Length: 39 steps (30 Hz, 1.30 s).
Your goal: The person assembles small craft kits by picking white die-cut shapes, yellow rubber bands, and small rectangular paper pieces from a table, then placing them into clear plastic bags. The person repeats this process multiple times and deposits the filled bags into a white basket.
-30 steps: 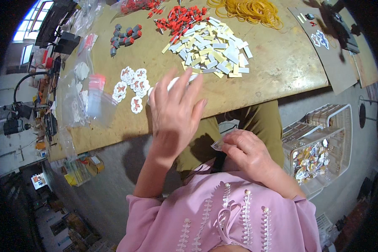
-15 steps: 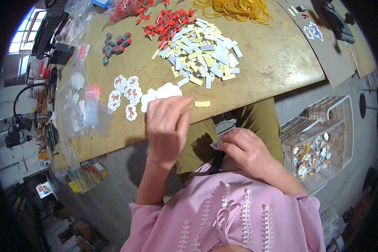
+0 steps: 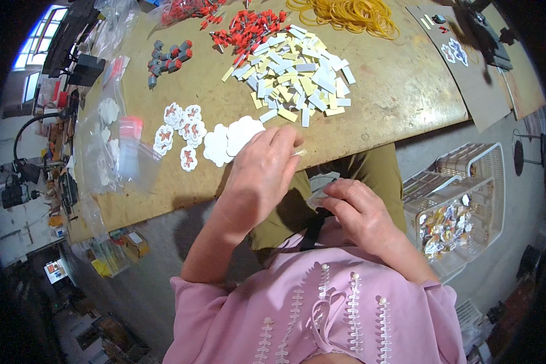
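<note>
My left hand is at the table's front edge. Its thumb and fingertips close on a small yellow strip, mostly hidden by the fingers. Over my lap, my right hand pinches a small clear plastic bag, whose contents I cannot make out. Just beyond the left hand lie blank white scalloped cards. Left of these are several small scalloped cards with a reddish-brown figure on them. A big heap of pale yellow and white strips spreads farther back.
Red-capped metal-tipped pieces and yellow rubber bands lie at the back. Grey-and-red connectors sit farther left, clear bags at the left edge. On the floor at right, a white plastic basket holds filled small packets.
My left hand has moved right from beside the white cards to the yellow strip and closed on it. My right hand keeps the clear bag over my lap, almost unmoved.
</note>
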Available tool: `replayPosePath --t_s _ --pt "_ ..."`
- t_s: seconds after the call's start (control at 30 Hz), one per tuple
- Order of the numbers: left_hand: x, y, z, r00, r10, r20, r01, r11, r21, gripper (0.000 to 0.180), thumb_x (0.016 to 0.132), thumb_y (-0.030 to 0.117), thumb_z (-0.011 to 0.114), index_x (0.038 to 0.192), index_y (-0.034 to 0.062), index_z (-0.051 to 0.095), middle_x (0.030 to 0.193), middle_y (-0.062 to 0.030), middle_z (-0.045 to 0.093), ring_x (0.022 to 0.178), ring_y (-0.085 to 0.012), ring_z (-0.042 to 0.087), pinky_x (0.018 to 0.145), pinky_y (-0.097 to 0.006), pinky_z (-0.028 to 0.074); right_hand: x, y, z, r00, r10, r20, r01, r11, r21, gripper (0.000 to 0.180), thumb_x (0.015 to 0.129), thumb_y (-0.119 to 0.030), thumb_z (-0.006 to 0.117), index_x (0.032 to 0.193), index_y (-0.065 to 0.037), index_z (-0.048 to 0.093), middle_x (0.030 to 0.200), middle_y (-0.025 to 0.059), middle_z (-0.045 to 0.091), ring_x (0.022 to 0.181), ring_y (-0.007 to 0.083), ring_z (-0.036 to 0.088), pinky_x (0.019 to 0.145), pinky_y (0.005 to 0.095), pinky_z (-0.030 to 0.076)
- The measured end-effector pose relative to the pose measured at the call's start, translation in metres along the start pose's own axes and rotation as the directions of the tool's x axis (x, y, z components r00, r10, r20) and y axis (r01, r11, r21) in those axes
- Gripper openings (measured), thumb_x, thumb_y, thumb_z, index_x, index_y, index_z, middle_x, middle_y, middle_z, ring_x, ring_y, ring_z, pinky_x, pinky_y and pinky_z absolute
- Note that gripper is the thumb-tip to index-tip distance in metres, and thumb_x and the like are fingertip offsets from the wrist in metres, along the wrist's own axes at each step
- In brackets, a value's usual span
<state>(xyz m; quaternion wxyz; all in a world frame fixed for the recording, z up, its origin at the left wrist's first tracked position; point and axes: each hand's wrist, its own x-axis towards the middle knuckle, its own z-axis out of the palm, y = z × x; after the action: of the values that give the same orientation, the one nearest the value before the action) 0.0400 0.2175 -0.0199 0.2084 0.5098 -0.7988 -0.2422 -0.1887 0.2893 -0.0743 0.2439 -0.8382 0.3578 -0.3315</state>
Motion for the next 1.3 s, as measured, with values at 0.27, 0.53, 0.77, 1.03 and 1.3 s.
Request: replayPosePath --t_s 0.27,0.53,0.77,1.03,1.3 --pt "-0.036 0.013 0.018 0.995 -0.080 -0.061 0.046 0.902 -0.429 0.020 0.082 0.001 0.083 0.099 0.0079 0.075 0.097 -0.0068 0.073 0.091 -0.0232 0.068 0.077 -0.035 0.054 0.015 -0.005 -0.004 0.996 -0.009 -0.092 0.015 0.998 0.066 0.026 0.084 -0.004 0.073 0.108 0.006 0.069 0.122 0.0230 0.064 0.114 0.0407 0.068 0.095 0.0456 0.059" --pt "-0.053 0.011 0.014 0.970 0.069 -0.235 -0.121 0.969 -0.215 0.030 0.077 -0.003 0.079 0.102 0.0131 0.077 0.114 -0.0059 0.069 0.096 -0.0277 0.066 0.086 -0.040 0.052 0.017 -0.008 -0.009 0.996 -0.037 -0.077 0.041 0.997 0.064 0.026 0.083 -0.002 0.074 0.106 0.008 0.068 0.124 0.0254 0.064 0.113 0.0427 0.068 0.095 0.0476 0.060" --pt "-0.056 0.008 0.013 0.975 0.201 0.090 -0.206 0.978 0.045 0.022 0.078 0.020 0.080 0.097 0.0095 0.076 0.129 -0.0100 0.066 0.119 -0.0337 0.060 0.103 -0.048 0.049 0.015 -0.016 -0.004 0.998 -0.060 0.024 0.057 0.992 0.112 0.029 0.084 -0.005 0.073 0.111 0.007 0.068 0.125 0.0242 0.064 0.113 0.0432 0.067 0.096 0.0482 0.059" --pt "0.001 -0.067 -0.068 0.960 -0.041 -0.278 0.056 0.997 0.046 0.018 0.092 0.006 0.072 0.110 0.0032 0.073 0.108 -0.0173 0.068 0.096 -0.0395 0.068 0.083 -0.045 0.056 0.009 -0.011 -0.009 1.000 0.018 -0.007 -0.018 0.999 -0.041 0.030 0.076 -0.008 0.073 0.106 -0.002 0.072 0.108 0.0132 0.070 0.104 0.0348 0.070 0.087 0.0446 0.058" --pt "0.070 -0.210 -0.116 0.927 -0.024 -0.374 0.181 0.902 0.392 0.026 0.093 0.006 0.072 0.118 0.0033 0.068 0.108 -0.0171 0.070 0.091 -0.0297 0.071 0.079 -0.038 0.056 0.004 -0.010 -0.001 0.998 0.014 -0.061 -0.014 1.000 0.001 0.029 0.076 -0.004 0.071 0.104 -0.001 0.071 0.105 0.0132 0.069 0.100 0.0341 0.069 0.083 0.0445 0.057"
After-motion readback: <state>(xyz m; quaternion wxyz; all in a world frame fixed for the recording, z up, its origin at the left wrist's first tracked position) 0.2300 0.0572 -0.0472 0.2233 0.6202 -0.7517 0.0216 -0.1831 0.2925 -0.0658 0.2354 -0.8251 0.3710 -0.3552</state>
